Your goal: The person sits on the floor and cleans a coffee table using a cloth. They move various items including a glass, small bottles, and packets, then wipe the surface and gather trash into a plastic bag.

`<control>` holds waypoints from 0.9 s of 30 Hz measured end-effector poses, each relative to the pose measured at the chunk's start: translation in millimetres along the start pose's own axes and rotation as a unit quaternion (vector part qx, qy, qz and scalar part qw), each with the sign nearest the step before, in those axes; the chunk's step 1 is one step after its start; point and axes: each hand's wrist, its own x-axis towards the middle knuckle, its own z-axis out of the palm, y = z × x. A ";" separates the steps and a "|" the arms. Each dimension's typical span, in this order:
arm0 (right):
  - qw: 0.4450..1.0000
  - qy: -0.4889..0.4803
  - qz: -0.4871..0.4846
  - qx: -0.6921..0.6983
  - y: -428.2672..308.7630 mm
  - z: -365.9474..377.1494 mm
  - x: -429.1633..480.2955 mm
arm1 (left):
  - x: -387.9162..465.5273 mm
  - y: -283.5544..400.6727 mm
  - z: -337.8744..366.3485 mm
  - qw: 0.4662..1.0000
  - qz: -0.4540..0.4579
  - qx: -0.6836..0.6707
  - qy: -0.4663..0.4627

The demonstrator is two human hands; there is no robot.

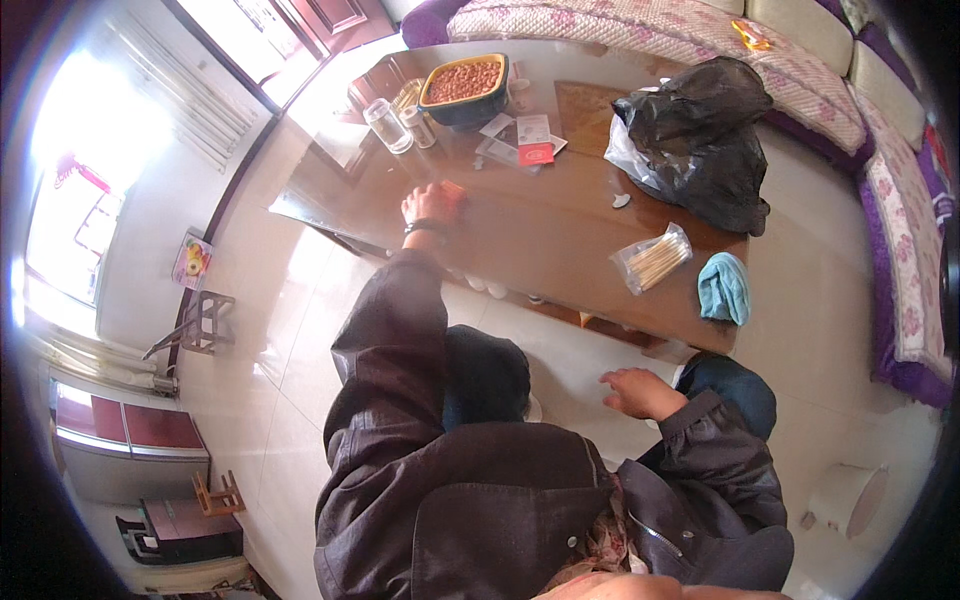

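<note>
My left hand [431, 206], with a dark band at the wrist, reaches over the near left part of a brown glossy table [517, 225]. Its fingers are bent down at the tabletop. A reddish-orange patch shows at the fingertips, and whether it is a held thing is unclear. Low beside my right knee is my right hand [637, 394], fingers apart and holding nothing. A clear bag of cotton swabs [652, 259] and a folded light-blue cloth [724, 289] lie on the table beyond it. Past my left hand stand a glass jar [388, 127] and a smaller lidded container [418, 126].
A dark-blue tub of peanuts [465, 90] stands at the table's far side, near several cards or papers [534, 139]. A black plastic bag [697, 142] covers the far right corner. A sofa [810, 97] curves behind. A stool [206, 322] and a white bin [847, 499] stand on the floor.
</note>
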 end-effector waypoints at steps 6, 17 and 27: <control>1.000 0.003 -0.015 0.016 2.2 -1.1 1.5 | 37.4 -43.7 23.0 0.995 -0.093 0.017 0.015; 0.998 -0.018 -0.035 0.040 7.8 7.6 15.8 | 62.7 49.7 51.4 0.970 0.180 -0.136 0.089; 0.999 -0.016 -0.037 0.034 9.2 -1.5 18.4 | 42.0 139.7 42.5 0.932 0.358 -0.021 -0.047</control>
